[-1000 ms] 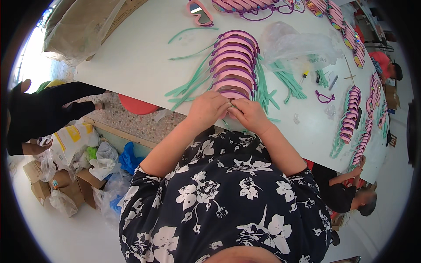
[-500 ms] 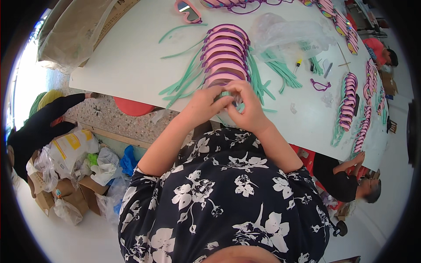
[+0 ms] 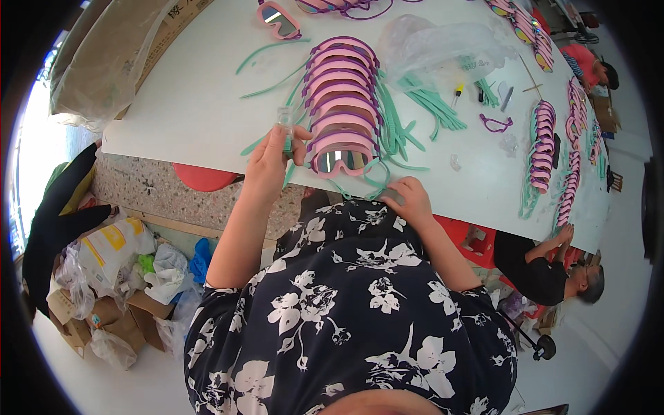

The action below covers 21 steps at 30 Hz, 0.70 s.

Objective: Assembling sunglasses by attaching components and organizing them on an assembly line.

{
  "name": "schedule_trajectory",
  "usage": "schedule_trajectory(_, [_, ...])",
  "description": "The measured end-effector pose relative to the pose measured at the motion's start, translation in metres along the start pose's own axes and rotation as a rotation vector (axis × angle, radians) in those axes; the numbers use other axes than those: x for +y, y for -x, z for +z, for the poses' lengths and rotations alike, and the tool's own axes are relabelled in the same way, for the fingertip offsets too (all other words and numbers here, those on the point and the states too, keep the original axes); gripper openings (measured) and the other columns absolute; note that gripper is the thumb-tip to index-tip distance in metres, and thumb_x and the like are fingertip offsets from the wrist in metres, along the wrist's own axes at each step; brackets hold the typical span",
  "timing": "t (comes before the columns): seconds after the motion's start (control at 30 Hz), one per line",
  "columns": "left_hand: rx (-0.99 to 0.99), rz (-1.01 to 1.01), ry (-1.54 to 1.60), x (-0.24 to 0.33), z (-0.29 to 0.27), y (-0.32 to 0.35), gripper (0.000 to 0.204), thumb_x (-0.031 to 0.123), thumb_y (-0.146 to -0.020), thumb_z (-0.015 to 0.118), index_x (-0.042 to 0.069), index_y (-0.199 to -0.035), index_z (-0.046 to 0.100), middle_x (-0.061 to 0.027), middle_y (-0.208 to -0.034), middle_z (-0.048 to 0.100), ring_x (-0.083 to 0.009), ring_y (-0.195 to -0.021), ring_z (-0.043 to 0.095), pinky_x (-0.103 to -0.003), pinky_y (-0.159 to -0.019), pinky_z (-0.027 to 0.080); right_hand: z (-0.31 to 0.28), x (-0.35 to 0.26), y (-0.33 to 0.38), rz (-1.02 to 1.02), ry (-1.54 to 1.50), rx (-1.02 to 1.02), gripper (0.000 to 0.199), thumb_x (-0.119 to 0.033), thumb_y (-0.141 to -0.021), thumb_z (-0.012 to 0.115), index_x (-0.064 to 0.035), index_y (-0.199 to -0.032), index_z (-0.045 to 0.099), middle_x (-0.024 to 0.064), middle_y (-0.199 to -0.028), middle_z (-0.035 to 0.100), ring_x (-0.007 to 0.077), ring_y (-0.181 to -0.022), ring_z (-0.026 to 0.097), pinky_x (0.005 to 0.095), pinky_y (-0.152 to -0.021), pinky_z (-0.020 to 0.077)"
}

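Note:
In my left hand [image 3: 272, 151], raised at the left of the goggle row, the closed fingers grip a small clear plastic buckle [image 3: 283, 116] with a bit of green showing. My right hand [image 3: 413, 200] is at the table's near edge, fingers curled in against a thin green strap [image 3: 377, 185]. That strap loops down from the nearest pink and purple swim goggles [image 3: 341, 162], whose mirrored lens faces me. Behind them, several more pink goggles [image 3: 344, 83] stand in a tight row, with green straps [image 3: 393, 124] trailing on both sides.
Crumpled clear plastic bag [image 3: 443, 48], yellow-handled screwdriver [image 3: 458, 93] and purple frame [image 3: 496, 124] lie to the right. Further rows of goggles [image 3: 541, 145] run along the right side. A co-worker [image 3: 553, 266] sits at the right edge. A red stool [image 3: 204, 177] stands below the left edge.
My hands have parted: the left rose to the left with the buckle, the right dropped to the table edge. The nearest goggles' lens, covered before, now shows.

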State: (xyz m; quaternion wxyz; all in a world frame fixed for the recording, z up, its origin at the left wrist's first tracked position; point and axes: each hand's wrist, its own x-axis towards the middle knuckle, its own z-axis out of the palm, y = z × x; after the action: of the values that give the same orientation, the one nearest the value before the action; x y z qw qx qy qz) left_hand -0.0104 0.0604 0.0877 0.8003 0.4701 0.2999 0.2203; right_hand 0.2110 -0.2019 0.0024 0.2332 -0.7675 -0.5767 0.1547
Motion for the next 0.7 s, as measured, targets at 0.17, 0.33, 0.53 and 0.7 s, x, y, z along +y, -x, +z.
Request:
schedule_trajectory(0.17, [0.074,0.182,-0.25,0.009,0.025,-0.002,0.031,0.023,-0.1,0.042,-0.003,-0.108,0.057,-0.0066,-0.082,0.06,-0.0145,-0.08,0.054,-0.03,-0.078,0.041,0.01,-0.011,-0.032,-0.04,0.038,-0.126,0.018,-0.016,-0.073,0.074,-0.007,-0.087,0.067,0.0106,-0.092,0.06,0.0296,-0.089,0.058,0.0388,-0.077,0.0481])
schedule_trajectory(0.33, [0.12,0.324,-0.399,0.012,0.015,0.004,0.029,0.012,-0.097,0.042,-0.004,-0.117,0.054,-0.0076,-0.09,0.06,-0.0131,-0.079,0.052,-0.029,-0.079,0.041,-0.011,-0.027,-0.037,0.068,-0.292,0.001,0.016,-0.008,-0.08,0.068,-0.0032,-0.095,0.065,0.011,-0.099,0.06,0.0245,-0.084,0.063,0.033,-0.073,0.0502])
schedule_trajectory(0.53, [0.042,0.156,-0.143,-0.001,0.02,0.01,0.029,0.011,-0.097,0.043,-0.004,-0.119,0.053,-0.0039,-0.083,0.055,-0.0103,-0.074,0.047,-0.024,-0.072,0.039,-0.066,-0.066,-0.06,0.448,-1.067,0.1,0.032,0.0,-0.087,0.058,-0.0019,-0.119,0.058,0.0107,-0.124,0.054,0.0126,-0.081,0.065,0.0265,-0.074,0.0514])
schedule_trajectory(0.7, [0.005,0.078,-0.23,-0.004,0.035,0.013,0.027,0.013,-0.099,0.044,-0.003,-0.117,0.056,-0.0015,-0.078,0.053,-0.0086,-0.072,0.046,-0.023,-0.067,0.04,-0.073,-0.059,-0.075,0.536,-1.61,0.071,0.027,0.004,-0.088,0.053,0.0009,-0.114,0.061,0.0089,-0.119,0.06,0.0141,-0.091,0.064,0.0276,-0.074,0.0504])
